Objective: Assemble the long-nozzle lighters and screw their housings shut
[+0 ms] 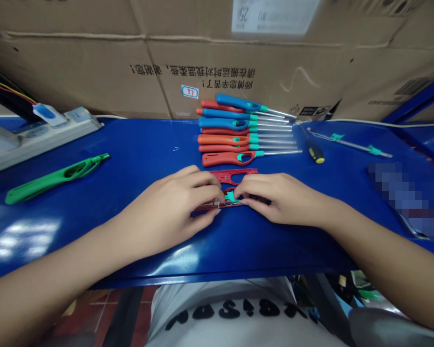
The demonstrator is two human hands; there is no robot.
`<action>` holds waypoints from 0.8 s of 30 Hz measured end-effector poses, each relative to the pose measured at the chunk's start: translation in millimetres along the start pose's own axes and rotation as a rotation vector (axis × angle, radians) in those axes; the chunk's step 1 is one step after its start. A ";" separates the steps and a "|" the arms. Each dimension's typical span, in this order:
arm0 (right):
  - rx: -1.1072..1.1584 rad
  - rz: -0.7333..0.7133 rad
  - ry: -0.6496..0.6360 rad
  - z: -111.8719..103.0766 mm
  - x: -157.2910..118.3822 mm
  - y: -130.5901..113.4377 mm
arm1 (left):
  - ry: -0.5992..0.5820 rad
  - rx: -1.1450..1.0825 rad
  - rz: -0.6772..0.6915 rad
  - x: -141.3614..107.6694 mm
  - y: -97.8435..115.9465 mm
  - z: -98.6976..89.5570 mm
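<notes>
In the head view, a red lighter half-shell (203,207) lies low on the blue table, with inner parts and a teal trigger (230,196) set in it. My left hand (173,202) is closed around its left part, thumb on the near side and fingers over the top. From the other side, my right hand (275,195) pinches at the teal trigger, its fingertips partly hiding the right end of the shell. Just beyond both hands rests the matching red half-shell (235,176), its hollow side up and its left end partly covered by my left hand.
Several red, orange and blue lighters (224,140) lie in a stack behind. To the right are a screwdriver (315,152) and a metal rod with teal pieces (354,143). A green shell (58,179) and a power strip (43,137) sit left, with a cardboard box (94,77) behind.
</notes>
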State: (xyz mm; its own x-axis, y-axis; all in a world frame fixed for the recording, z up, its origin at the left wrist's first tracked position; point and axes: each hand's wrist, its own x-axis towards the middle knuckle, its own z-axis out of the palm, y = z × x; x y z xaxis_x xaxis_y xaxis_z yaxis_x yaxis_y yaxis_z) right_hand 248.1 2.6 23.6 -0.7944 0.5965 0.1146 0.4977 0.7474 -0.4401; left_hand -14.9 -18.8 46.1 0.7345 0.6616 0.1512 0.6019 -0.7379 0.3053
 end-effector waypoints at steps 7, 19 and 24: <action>-0.023 -0.008 0.017 1.4 0.2 -0.1 | -0.023 -0.024 0.050 -0.8 -0.8 15.0; -0.094 0.083 0.272 5.2 1.9 19.6 | -0.004 -0.076 -0.002 1.5 -0.9 9.0; -0.086 0.152 0.249 6.5 1.5 31.1 | 0.099 0.039 -0.106 5.9 -13.0 -0.2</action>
State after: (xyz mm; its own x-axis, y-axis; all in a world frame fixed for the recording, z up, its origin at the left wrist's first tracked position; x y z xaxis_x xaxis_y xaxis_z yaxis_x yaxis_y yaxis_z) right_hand 260.1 24.8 4.3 -0.6038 0.7491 0.2725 0.6406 0.6594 -0.3934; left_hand -18.4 -5.3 43.2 0.6332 0.7443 0.2125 0.6874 -0.6669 0.2876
